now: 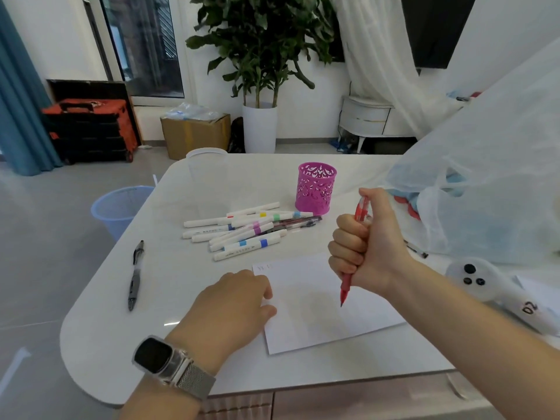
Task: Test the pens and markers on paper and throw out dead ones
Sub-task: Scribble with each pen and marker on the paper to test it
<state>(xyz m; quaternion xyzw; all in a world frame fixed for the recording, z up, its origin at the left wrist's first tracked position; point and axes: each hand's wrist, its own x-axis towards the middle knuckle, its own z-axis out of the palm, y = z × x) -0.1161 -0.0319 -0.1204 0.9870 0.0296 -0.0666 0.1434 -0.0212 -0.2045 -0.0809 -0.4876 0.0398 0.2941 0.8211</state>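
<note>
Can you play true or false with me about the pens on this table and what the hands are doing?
1. The right hand grips a red pen in a fist, tip down. True.
2. The pink pen holder is full of pens. False: no pens stick out of it; the markers lie in a pile on the table.
3. The left hand rests at the edge of the paper. True.
4. The black pen lies on the paper. False: it lies alone on the table, left of it.
5. The blue wastebasket stands on the table. False: it stands on the floor.
</note>
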